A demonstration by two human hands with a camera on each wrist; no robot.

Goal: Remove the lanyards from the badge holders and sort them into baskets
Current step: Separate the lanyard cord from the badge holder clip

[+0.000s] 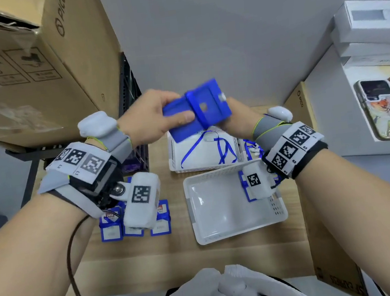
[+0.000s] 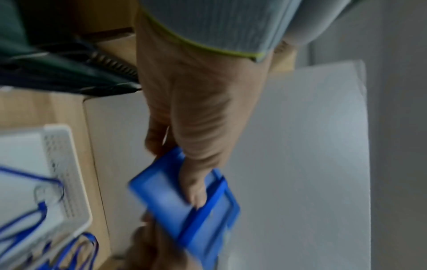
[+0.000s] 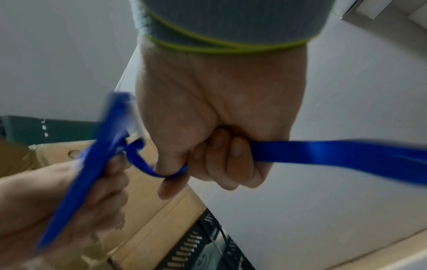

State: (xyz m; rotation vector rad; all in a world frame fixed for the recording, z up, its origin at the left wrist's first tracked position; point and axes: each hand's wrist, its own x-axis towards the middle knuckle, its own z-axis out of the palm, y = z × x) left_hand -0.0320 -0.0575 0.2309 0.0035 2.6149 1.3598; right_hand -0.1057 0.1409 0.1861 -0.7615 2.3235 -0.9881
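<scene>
A blue badge holder (image 1: pixel 196 110) is held up above the table between both hands. My left hand (image 1: pixel 152 118) grips its left end, thumb on the face (image 2: pixel 196 191). My right hand (image 1: pixel 232 117) is mostly hidden behind the holder; in the right wrist view its curled fingers (image 3: pixel 221 155) grip the blue lanyard (image 3: pixel 335 151), which loops to the holder's edge (image 3: pixel 92 164). The far white basket (image 1: pixel 172 156) holds loose blue lanyards (image 1: pixel 224 148). The near white basket (image 1: pixel 200 232) holds one blue badge holder (image 1: pixel 245 186), partly hidden by my right wrist gear.
Several badge holders with lanyards (image 1: pixel 134 221) lie on the wooden table (image 1: pixel 154 261) at the left. Large cardboard boxes (image 1: pixel 27 71) stand at the back left, a smaller box (image 1: pixel 327 242) at the right. A phone (image 1: pixel 384 111) lies on a white surface far right.
</scene>
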